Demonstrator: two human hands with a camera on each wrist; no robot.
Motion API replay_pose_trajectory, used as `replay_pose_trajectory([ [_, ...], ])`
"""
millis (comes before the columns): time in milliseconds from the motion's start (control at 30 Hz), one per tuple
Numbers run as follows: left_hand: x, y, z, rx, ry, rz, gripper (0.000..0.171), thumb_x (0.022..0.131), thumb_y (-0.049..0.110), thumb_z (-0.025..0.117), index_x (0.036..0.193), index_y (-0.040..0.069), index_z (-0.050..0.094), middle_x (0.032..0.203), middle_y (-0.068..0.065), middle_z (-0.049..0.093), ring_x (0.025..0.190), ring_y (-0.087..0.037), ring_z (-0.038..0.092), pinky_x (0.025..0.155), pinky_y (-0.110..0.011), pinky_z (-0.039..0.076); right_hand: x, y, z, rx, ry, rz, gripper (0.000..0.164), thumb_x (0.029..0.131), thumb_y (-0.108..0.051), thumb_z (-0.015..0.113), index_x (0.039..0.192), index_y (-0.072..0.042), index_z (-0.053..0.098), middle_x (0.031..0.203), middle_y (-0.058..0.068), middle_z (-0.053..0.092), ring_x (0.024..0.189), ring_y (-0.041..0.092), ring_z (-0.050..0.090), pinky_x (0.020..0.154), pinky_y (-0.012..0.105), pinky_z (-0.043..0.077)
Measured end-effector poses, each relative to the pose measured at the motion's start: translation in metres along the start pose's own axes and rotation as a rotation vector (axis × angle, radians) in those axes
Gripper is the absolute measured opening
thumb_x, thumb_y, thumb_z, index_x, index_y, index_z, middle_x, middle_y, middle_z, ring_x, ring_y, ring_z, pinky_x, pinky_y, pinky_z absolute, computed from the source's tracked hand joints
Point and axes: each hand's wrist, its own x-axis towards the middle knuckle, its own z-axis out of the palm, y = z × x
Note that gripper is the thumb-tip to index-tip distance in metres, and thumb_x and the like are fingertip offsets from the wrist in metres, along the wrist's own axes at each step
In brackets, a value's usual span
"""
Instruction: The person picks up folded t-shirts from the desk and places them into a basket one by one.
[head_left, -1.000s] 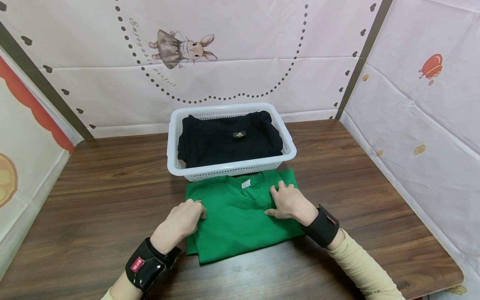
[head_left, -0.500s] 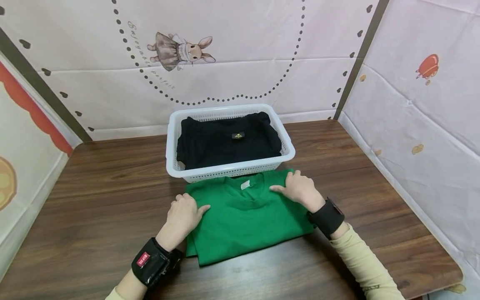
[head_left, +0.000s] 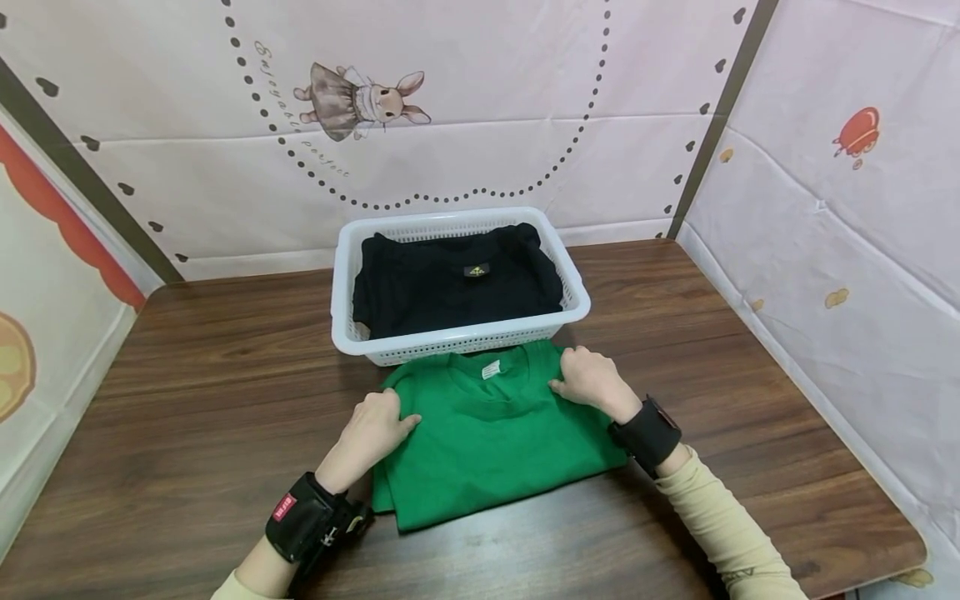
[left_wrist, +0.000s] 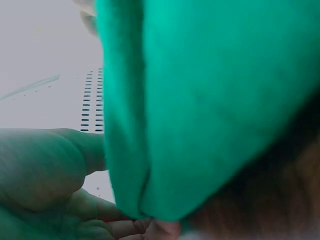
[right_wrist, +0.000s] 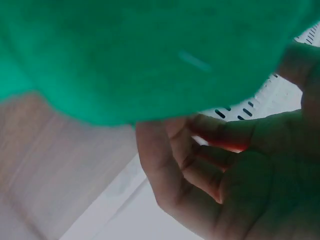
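A folded green T-shirt (head_left: 480, 450) lies on the table, its collar and white tag facing the basket. At the shirt's left edge my left hand (head_left: 372, 433) grips the cloth, thumb on top and fingers curled beneath; the left wrist view shows the folded layers (left_wrist: 200, 100) between them. My right hand (head_left: 596, 383) grips the upper right edge the same way, and in the right wrist view its fingers (right_wrist: 160, 160) curl under the green cloth (right_wrist: 150, 65).
Just behind the shirt stands a white plastic basket (head_left: 457, 337) holding a folded black garment (head_left: 457, 292). The brown wooden table (head_left: 225, 375) extends to both sides. Printed white sheets (head_left: 487, 100) enclose the back and sides.
Both hands moved from lying on the shirt to its side edges, the right one outward and up. Their fingers have curled under, drawing the upper corners inward.
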Motion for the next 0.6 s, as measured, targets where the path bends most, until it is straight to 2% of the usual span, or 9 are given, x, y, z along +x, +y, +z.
replay_pose_trajectory([
  [100, 0.0, 0.001, -0.001, -0.018, -0.031, -0.02, 0.048, 0.089, 0.019, 0.065, 0.056, 0.014, 0.03, 0.054, 0.002, 0.022, 0.043, -0.014, 0.033, 0.042, -0.021, 0.027, 0.001, -0.001, 0.002, 0.066, 0.003, -0.034, 0.023, 0.09, -0.022, 0.064, 0.081, -0.003, 0.056, 0.067, 0.008, 0.048, 0.056, 0.02, 0.049, 0.049, 0.028, 0.038],
  [167, 0.0, 0.001, -0.002, -0.024, -0.045, -0.03, 0.049, 0.09, 0.018, 0.065, 0.056, 0.015, 0.03, 0.054, 0.002, 0.022, 0.043, -0.014, 0.032, 0.042, -0.021, 0.027, 0.003, 0.0, 0.002, 0.105, -0.016, -0.046, 0.021, 0.09, -0.019, 0.064, 0.077, -0.006, 0.054, 0.063, 0.003, 0.041, 0.054, 0.017, 0.045, 0.049, 0.026, 0.035],
  [367, -0.001, 0.002, -0.006, -0.01, -0.073, -0.04, 0.037, 0.088, 0.019, 0.065, 0.062, 0.01, 0.04, 0.056, 0.0, 0.031, 0.046, -0.016, 0.039, 0.043, -0.023, 0.031, 0.002, 0.008, -0.005, 0.221, -0.077, -0.128, 0.034, 0.088, -0.015, 0.063, 0.065, -0.014, 0.038, 0.058, -0.003, 0.027, 0.051, 0.011, 0.03, 0.051, 0.023, 0.026],
  [500, -0.004, 0.003, -0.013, -0.006, -0.054, -0.028, 0.038, 0.083, 0.021, 0.07, 0.06, 0.011, 0.041, 0.055, 0.002, 0.031, 0.047, -0.014, 0.04, 0.045, -0.022, 0.032, -0.004, 0.014, -0.015, 0.297, -0.063, -0.227, 0.039, 0.085, -0.013, 0.067, 0.065, -0.016, 0.034, 0.057, -0.005, 0.025, 0.051, 0.01, 0.025, 0.053, 0.022, 0.022],
  [600, -0.008, 0.005, -0.02, -0.021, -0.027, -0.006, 0.049, 0.08, 0.021, 0.074, 0.055, 0.016, 0.031, 0.055, 0.006, 0.022, 0.046, -0.01, 0.031, 0.045, -0.02, 0.027, -0.009, 0.017, -0.024, 0.348, -0.039, -0.29, 0.041, 0.083, -0.013, 0.071, 0.067, -0.013, 0.033, 0.058, -0.005, 0.024, 0.051, 0.009, 0.023, 0.054, 0.022, 0.022],
])
